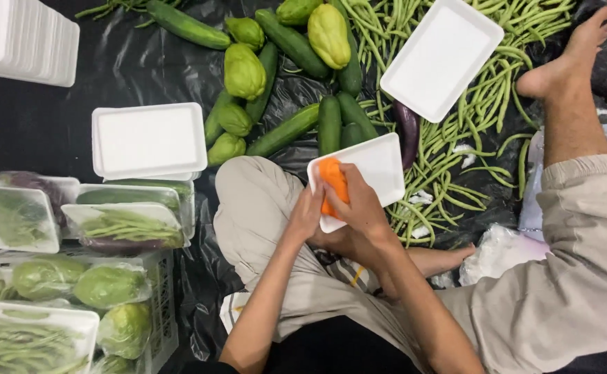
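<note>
Nearest to me, my right hand [362,204] was closed around the orange carrot [333,181], pressing it into the shallow white foam tray [380,166] held over my lap. My left hand [305,215] was curled against that tray's near edge, its fingers touching the carrot's lower end. To my left I saw a white plastic crate [161,305] filled with wrapped foam trays of pale green chayotes [109,285] and green beans, with more wrapped trays of long beans [127,225] stacked just above it. Beyond those sat an empty white foam tray [149,138] on the black plastic sheet [33,118]. Past my hands lay loose dark green cucumbers [330,123], loose chayotes [244,70], a dark purple eggplant [408,125] and a spread of loose green beans [470,118], with another empty white tray [442,57] resting on the beans. At the far left corner stood a stack of white foam trays [23,38]
</note>
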